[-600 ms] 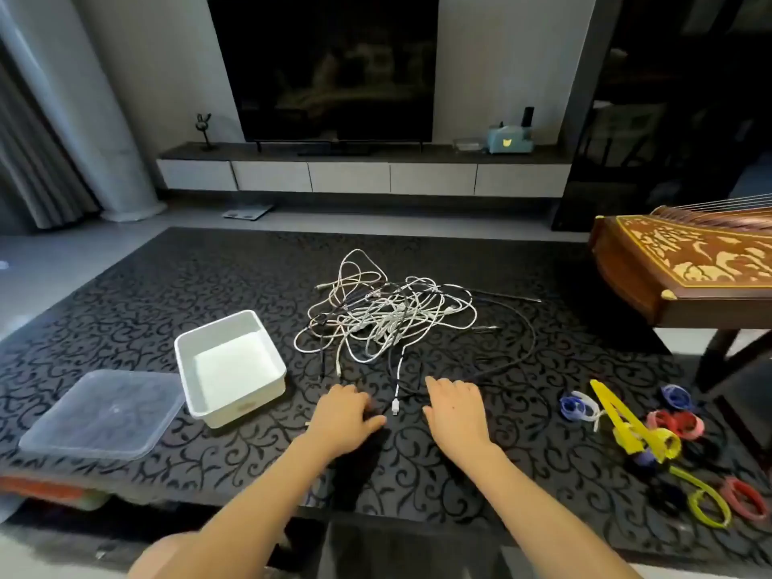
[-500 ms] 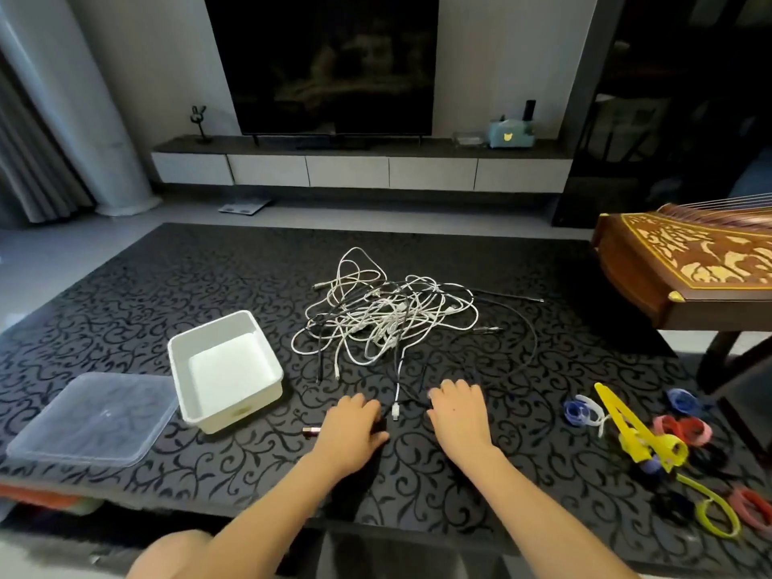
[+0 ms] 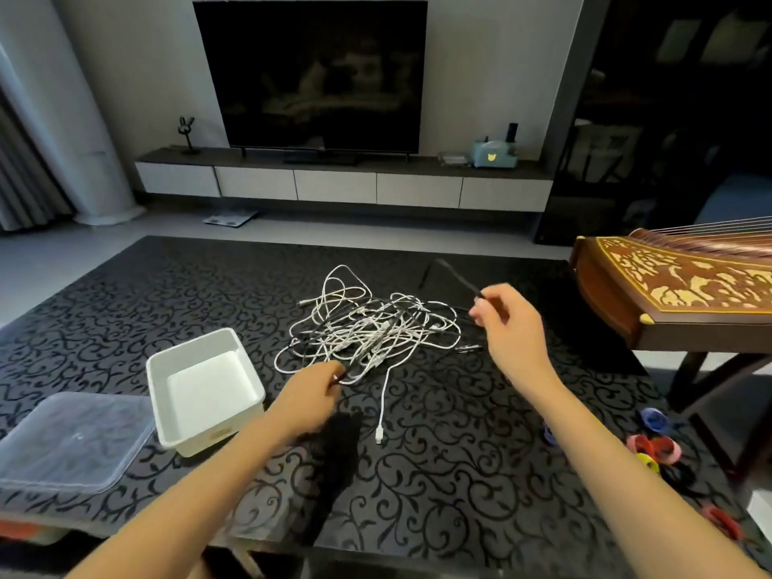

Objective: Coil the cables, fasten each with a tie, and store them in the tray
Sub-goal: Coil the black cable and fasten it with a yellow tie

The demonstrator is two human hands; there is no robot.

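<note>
On the tabletop (image 3: 459,474) | hands were flat, now left hand (image 3: 313,397) grip pinches a cable end (image 3: 339,379), right hand (image 3: 507,328) grip pinches the black cable (image 3: 459,277), lifted off the pile (image 3: 367,332) | untangling begins | tray (image 3: 209,436) holds none yet

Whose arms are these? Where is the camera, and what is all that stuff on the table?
There is no machine here. The arms belong to a person who wears a camera on the head, so you look forward and down at what they are doing.

The left hand pinches one strand at the near edge of a tangled pile of cables. The right hand is raised and pinches a black cable, holding it up off the dark patterned table.

Left of the pile sit an empty white tray and a clear lid. Coloured ties lie at the right edge. No cable is coiled yet.
</note>
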